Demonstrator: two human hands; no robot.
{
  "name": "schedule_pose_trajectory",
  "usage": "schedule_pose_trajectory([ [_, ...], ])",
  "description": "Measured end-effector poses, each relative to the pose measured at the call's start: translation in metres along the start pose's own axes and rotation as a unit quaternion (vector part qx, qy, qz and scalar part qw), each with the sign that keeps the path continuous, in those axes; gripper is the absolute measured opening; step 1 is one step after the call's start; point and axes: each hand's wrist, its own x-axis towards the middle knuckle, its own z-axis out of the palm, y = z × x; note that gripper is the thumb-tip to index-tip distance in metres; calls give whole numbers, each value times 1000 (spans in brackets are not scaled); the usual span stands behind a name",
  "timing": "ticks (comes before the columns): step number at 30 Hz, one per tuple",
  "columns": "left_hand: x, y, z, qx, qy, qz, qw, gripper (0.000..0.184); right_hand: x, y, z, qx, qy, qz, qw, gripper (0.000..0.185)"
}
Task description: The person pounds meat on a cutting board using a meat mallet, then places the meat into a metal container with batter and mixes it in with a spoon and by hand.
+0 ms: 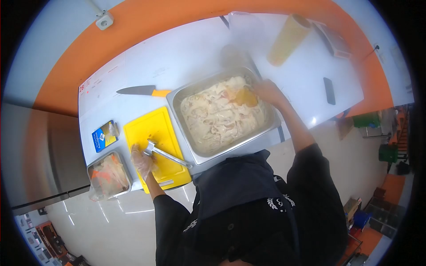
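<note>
My left hand (142, 163), in a clear plastic glove, is at the left edge of the yellow cutting board (146, 124). Its fingers look apart, with nothing visible in them. Beside it, a metal meat mallet (166, 155) lies across the board, its head near my fingertips. A deep steel tray (208, 156) of pale, coated meat pieces (217, 117) stands right of the board. My right hand (266, 92) is over its far right corner, its fingers hazy and hard to read. An amber-yellow patch or object (246, 97) shows on the meat next to it; I cannot tell whether I hold it.
A knife (140, 90) with a yellow handle lies behind the board. On the left are a blue-yellow box (105, 136) and a small metal tray (128, 184) with plastic-covered contents. A large film roll (289, 40), a flat scale-like device (332, 40) and a dark phone-like slab (329, 91) are on the right.
</note>
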Motion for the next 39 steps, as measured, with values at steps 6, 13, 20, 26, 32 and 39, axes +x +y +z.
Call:
schedule_pose_trajectory([
  [6, 4, -6, -2, 26, -3, 3, 1000, 30, -51, -18, 15, -129, 61, -94, 985, 24],
  [13, 1, -4, -5, 116, 16, 88, 989, 25, -49, -37, 21, -200, 62, -61, 976, 18],
  [20, 0, -1, -7, 97, -7, 34, 995, 24, -37, -36, 30, -160, 41, -13, 986, 21],
  [26, 7, -10, -6, 8, -12, 4, 1000, 28, -51, -52, 15, -181, 8, -3, 983, 22],
  [32, 12, -19, -5, -51, -26, -16, 998, 24, -52, -42, 27, -211, 10, -55, 976, 23],
  [39, 14, -28, -5, 180, 41, 216, 959, 21, -68, -48, -2, -214, -19, 19, 976, 25],
])
